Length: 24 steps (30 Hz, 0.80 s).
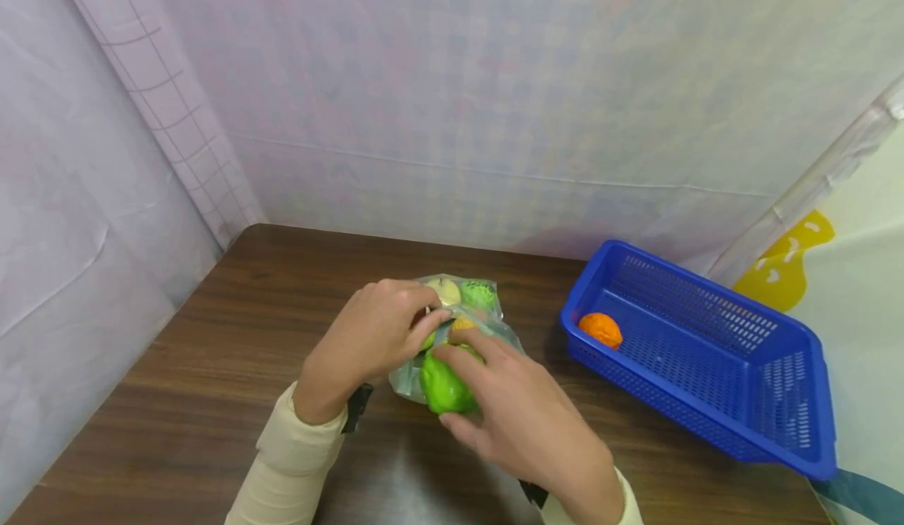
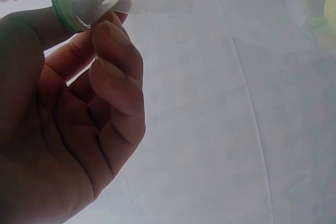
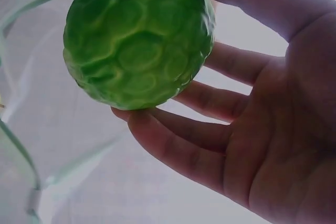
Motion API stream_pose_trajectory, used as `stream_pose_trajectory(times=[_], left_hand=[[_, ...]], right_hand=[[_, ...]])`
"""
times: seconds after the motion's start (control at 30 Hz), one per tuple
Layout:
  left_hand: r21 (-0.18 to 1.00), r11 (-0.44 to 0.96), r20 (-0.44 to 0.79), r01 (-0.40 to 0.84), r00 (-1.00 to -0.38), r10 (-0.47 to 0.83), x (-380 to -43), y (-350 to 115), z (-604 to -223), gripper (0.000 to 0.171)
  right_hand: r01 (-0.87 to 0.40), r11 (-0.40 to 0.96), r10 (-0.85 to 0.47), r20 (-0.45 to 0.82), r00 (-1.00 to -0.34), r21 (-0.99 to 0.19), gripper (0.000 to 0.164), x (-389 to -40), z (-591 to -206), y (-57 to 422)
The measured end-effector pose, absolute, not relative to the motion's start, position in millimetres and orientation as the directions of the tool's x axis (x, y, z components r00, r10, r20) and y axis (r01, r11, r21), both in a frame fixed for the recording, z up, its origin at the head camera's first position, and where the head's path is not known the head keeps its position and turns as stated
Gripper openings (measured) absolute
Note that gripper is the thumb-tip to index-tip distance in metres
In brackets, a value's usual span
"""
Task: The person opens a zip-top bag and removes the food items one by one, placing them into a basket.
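Note:
A clear zip bag (image 1: pixel 406 381) with a green seal edge (image 2: pixel 59 3) lies at the middle of the table. My left hand (image 1: pixel 370 337) pinches the bag's rim between thumb and fingers. In my right hand (image 1: pixel 526 407) is a bumpy green custard apple (image 3: pixel 136 51), gripped by the thumb and fingertips at the bag's mouth. Inside the bag show a pale yellow fruit (image 1: pixel 445 291), a green textured fruit (image 1: pixel 479 295) and part of an orange-yellow one (image 1: pixel 463 323). Fingers and film hide other contents.
To the right stands a blue plastic basket (image 1: pixel 639 384) with slotted walls, holding an orange fruit (image 1: pixel 600 329) in its left end. The brown wooden table (image 1: pixel 233 337) meets hanging white cloth (image 1: pixel 424 180) along its back and left.

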<state>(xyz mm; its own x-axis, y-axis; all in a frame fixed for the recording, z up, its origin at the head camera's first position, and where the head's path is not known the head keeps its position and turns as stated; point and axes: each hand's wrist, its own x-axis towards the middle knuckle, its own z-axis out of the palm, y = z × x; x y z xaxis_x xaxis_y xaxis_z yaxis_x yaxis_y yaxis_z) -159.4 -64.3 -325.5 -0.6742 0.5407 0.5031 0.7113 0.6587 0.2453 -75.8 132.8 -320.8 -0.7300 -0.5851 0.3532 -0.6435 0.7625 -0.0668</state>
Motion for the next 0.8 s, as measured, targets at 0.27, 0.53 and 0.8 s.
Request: stream_pose_trajectory(times=[0.27, 0.53, 0.8], left_hand=[[0.244, 0.651, 0.507, 0.719, -0.666, 0.546, -159.3, -63.9, -325.4, 0.018], [0.262, 0.647, 0.482, 0.716, -0.678, 0.555, -155.2, -64.2, -326.6, 0.019], [0.269, 0.635, 0.483, 0.724, -0.672, 0.562, -156.4, -62.0, -327.1, 0.019]], right_hand=[[-0.693, 0.719, -0.568, 0.526, -0.633, -0.059, 0.063, -57.6, -305.3, 144.8], [-0.748, 0.663, -0.571, 0.649, -0.503, 0.004, 0.064, -55.2, -285.1, 152.2], [-0.704, 0.693, -0.615, 0.636, -0.466, 0.155, 0.062, -68.1, -247.8, 176.0]])
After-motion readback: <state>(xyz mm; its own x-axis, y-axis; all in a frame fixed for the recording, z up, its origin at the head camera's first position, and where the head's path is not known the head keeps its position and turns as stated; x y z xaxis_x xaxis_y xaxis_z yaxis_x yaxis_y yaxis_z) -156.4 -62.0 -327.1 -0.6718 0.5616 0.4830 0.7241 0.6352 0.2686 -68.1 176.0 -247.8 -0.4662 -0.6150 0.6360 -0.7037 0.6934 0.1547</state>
